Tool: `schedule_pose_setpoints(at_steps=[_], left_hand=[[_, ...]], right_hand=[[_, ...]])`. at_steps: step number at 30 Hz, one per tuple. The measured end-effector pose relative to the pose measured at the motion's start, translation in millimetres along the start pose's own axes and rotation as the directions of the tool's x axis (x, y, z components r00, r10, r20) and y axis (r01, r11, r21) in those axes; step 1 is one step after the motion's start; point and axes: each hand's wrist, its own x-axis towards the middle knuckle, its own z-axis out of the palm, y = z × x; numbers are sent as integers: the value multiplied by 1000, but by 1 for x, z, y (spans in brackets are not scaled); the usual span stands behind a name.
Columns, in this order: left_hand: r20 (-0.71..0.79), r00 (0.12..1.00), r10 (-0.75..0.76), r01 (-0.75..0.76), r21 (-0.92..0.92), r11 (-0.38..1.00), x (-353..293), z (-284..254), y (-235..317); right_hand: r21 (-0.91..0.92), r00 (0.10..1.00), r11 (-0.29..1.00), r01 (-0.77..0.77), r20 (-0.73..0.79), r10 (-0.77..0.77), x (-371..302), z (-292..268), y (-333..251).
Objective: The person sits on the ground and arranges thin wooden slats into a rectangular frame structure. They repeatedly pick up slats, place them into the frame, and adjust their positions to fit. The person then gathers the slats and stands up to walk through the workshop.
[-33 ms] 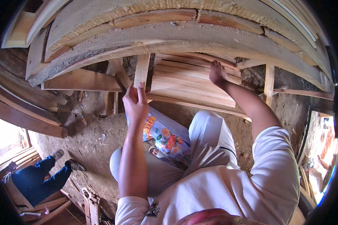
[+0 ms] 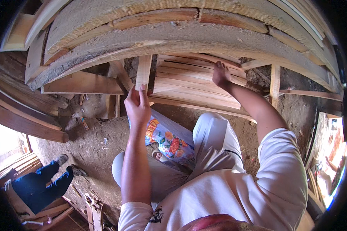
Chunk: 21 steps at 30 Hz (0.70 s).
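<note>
My left hand [image 2: 138,106] is raised at the left end of a panel of narrow wooden slats [image 2: 196,82], in front of a pale wooden upright [image 2: 144,69]. Its fingers are bent and its thumb points up; what they close on, if anything, is hidden. Across the panel, my right hand [image 2: 221,74] lies on the slats toward their far right side, fingers stretched out and slightly apart. The slats lie side by side below a thick wooden beam [image 2: 173,47], whose edge covers part of their far side.
A printed blue-white sack [image 2: 171,140] lies on the dirt floor between my legs. Another wooden upright [image 2: 275,82] stands right of the panel. Curved dark boards [image 2: 27,111] are stacked at left. Another person's legs in blue jeans [image 2: 44,184] show at lower left, near more timber.
</note>
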Motion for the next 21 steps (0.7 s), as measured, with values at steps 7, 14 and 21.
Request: schedule_pose_setpoints(at_steps=[7,14,21], left_hand=[[31,998,-58,60,-70,996,-1,7,8],[-23,999,28,-28,0,1000,1,3,0],[-3,1000,14,-14,-74,997,1,5,-5]], right_hand=[[107,582,578,-809,8,813,18,31,61],[57,461,458,-887,153,874,20,23,107],[25,488,496,-868,233,841,21,21,123]])
